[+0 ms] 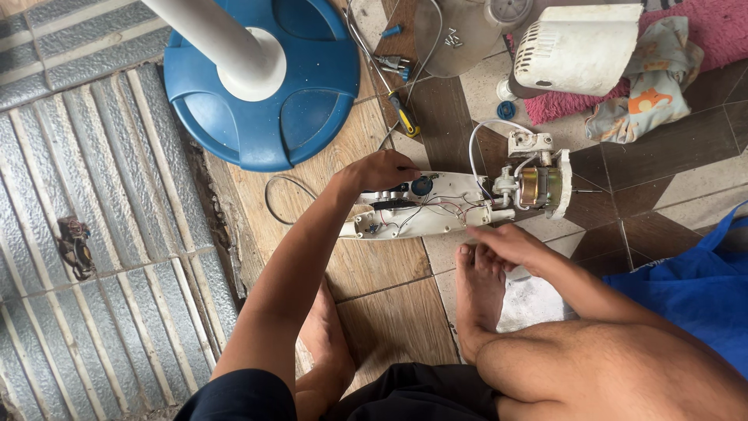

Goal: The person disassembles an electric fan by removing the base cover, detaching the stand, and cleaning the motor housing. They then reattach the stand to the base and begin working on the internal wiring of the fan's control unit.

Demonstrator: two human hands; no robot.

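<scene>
An opened white fan housing point(436, 218) lies on the tiled floor with its wires, a dark round part point(421, 185) and a board showing. At its right end sits the bare fan motor point(540, 187) with copper windings. My left hand point(379, 171) rests on the housing's far left edge, fingers curled at the dark round part. My right hand point(508, 243) hovers just below the housing's right end, fingers loosely bent, above my foot point(477, 288). Whether it holds something small is hidden.
A blue round fan base point(312, 101) with a white pole point(226, 47) stands at the top left. A yellow-handled screwdriver point(403, 115), screws, a clear fan blade point(460, 39), a white motor cover point(580, 51), a pink mat and a cloth lie beyond. Corrugated metal sheet point(101, 234) is left.
</scene>
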